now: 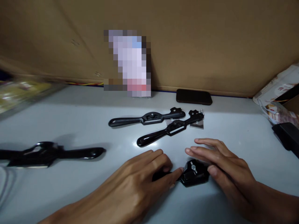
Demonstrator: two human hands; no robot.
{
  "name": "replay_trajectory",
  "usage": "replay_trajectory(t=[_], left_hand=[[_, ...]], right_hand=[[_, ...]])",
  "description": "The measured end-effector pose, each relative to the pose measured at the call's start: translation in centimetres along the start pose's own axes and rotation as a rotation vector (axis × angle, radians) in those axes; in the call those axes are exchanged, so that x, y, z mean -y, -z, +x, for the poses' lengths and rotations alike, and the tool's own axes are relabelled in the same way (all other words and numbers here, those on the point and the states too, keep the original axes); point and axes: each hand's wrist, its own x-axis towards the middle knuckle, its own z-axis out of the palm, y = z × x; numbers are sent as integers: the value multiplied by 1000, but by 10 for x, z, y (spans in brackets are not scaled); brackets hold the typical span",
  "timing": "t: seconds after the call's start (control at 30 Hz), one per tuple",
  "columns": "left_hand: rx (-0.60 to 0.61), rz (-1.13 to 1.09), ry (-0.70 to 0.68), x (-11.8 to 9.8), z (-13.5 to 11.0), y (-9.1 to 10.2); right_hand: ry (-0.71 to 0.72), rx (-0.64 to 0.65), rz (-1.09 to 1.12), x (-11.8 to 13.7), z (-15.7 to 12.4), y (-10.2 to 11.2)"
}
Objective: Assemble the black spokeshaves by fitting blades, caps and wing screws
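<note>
A black spokeshave [195, 178] with a silver wing screw on its middle lies on the table in front of me. My left hand [142, 180] is closed around its left handle, the index finger and thumb reaching to the body. My right hand [230, 171] has its fingers stretched out over the right end, with the thumb against or very near the body. The right handle is hidden by that hand. Farther back lie two black spokeshave bodies, a matte one [127, 121] and a glossy one [153, 137], with small metal parts by their right ends.
Another spokeshave [81, 153] rests at the left. A dark phone-like slab [194, 97] lies by the cardboard wall [198, 46]. Plastic bags [21, 95] are at the far left, packaging [277, 84] and a black object [286, 137] at the right. A blurred-out item leans on the wall.
</note>
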Motion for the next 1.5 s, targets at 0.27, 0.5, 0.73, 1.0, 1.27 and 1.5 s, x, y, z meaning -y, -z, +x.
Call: replay_trajectory(t=[0.27,0.5,0.73,1.0,1.27,1.5], left_hand=[[0,0,-5,-1,0,2],[12,-6,-2,-2,3,5],[29,-16,16,0,-2,3],[37,-15,0,-1,2,5],[30,0,1,-1,0,3],[38,2,7,-1,-3,3]], right_hand=[[-136,-188,-28,2,-3,-5],[72,-60,158,-2,-1,2],[146,68,230,3,0,11],[92,-2,164,3,1,7],[107,93,-64,2,5,6],[-45,-151,-82,-1,6,-2]])
